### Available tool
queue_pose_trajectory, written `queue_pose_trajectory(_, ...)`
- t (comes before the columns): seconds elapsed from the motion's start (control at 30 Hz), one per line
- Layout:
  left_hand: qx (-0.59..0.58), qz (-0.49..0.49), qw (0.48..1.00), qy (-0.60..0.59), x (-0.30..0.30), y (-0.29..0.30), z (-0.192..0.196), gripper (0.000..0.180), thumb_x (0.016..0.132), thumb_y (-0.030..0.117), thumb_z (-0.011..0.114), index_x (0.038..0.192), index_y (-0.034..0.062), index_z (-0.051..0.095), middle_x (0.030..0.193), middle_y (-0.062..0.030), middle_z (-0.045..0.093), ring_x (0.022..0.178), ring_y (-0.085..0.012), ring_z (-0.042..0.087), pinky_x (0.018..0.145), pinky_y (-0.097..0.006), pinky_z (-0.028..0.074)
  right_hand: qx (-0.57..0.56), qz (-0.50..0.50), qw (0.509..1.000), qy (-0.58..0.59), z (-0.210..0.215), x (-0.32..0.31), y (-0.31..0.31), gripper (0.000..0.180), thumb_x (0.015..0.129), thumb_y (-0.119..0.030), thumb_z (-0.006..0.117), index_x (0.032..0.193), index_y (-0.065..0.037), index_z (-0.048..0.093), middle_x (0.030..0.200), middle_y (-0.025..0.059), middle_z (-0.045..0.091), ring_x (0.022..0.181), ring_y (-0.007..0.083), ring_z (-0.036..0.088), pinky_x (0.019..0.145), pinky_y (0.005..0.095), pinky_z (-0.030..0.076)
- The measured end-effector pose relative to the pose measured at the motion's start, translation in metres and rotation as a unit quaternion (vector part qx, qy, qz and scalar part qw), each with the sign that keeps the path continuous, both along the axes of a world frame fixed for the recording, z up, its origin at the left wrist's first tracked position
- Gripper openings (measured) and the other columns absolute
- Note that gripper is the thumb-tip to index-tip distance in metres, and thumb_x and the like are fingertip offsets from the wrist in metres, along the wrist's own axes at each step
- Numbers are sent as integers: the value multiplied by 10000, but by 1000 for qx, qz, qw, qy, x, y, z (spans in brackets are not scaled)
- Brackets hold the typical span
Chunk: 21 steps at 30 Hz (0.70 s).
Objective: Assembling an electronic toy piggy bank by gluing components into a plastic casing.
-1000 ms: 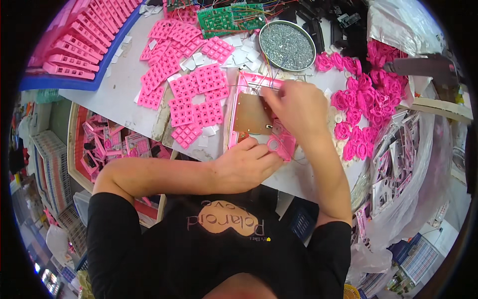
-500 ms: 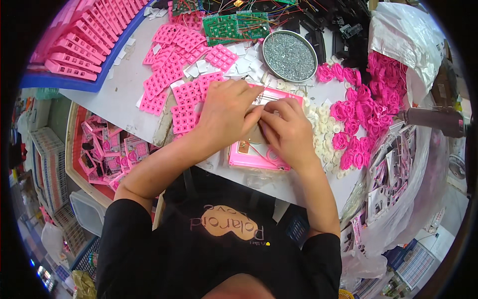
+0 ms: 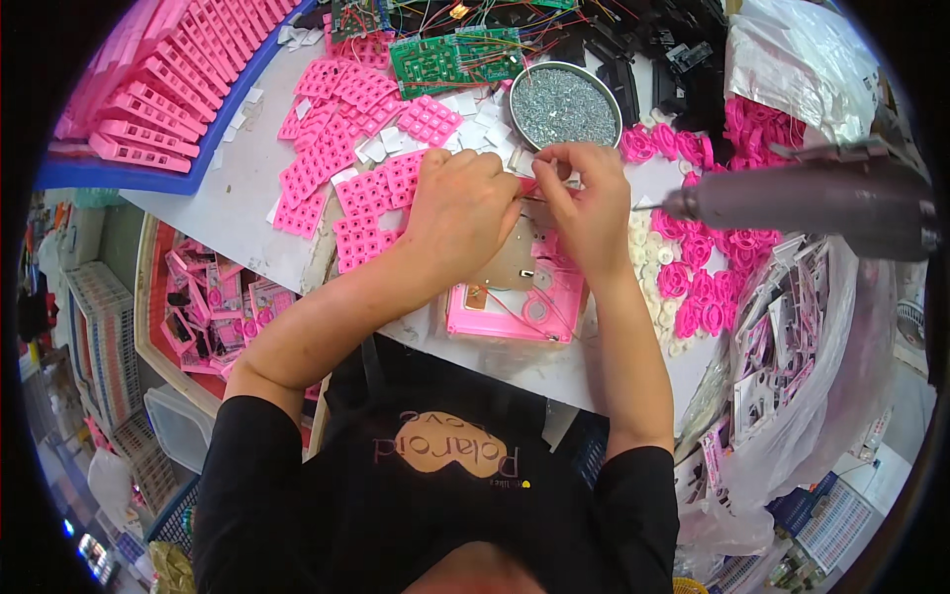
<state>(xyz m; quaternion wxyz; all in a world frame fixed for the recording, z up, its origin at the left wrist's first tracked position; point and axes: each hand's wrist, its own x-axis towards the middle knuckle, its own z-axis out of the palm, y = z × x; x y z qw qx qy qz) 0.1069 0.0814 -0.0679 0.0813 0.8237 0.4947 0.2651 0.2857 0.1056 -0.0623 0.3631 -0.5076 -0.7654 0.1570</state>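
Left hand (image 3: 463, 213): fingers curled, pinching a small pink part (image 3: 527, 185).
Right hand (image 3: 586, 203): fingertips together on the same part.
Beneath: pink casing (image 3: 515, 312).

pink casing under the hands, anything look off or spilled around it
Nothing looks spilled or broken. The pink casing lies open and flat at the table edge, with the left hand and right hand working over it. The screws stay inside their round tin. The pink keypad sheets lie scattered loosely.

pink casing (image 3: 515, 315) half under hands
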Motion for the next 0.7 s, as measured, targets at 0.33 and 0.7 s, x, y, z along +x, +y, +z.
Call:
queue_pose_trajectory(0.33, -24, -40, 990, -135, -11, -7, -1, 106, 828, 135, 738, 924, 112, 698, 842, -20, 670, 790, -211, 625, 798, -391, 380, 35, -7, 999, -20, -2, 14, -13, 107, 833, -140, 761, 906, -74, 719, 816, 72, 691, 785, 280, 596, 723, 407, 446)
queue_pose_trajectory(0.7, -106, -75, 974, -186, -7, 5, 8, 110, 853, 143, 720, 954, 114, 687, 839, -13, 673, 767, -210, 614, 818, -374, 380, 71, 56, 974, -207, 22, 17, -39, 114, 769, -113, 758, 817, -93, 656, 807, 51, 611, 818, 272, 553, 739, 413, 415)
